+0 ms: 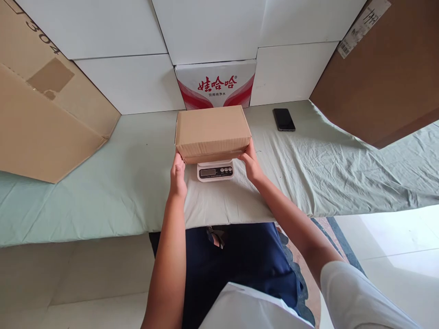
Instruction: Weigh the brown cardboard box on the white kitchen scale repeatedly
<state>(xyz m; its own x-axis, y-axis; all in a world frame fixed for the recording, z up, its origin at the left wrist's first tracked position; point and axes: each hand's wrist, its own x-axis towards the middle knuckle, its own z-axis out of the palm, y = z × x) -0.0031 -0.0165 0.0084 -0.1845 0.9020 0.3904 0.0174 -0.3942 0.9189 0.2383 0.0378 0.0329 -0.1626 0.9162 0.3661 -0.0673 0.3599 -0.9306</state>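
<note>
A closed brown cardboard box is between my two hands, over a small white digital scale. The scale's display and buttons show in front of the box, while its weighing plate is hidden beneath it. My left hand grips the box's near left corner, its fingers partly out of sight. At the near right corner my right hand holds the box, thumb toward the front face. Whether the box rests on the scale or is held just above it, I cannot tell.
A pale green cloth covers the table. Behind the box stands a white and red carton among white boxes. A black phone lies at the back right. Large cardboard cartons flank the left and right.
</note>
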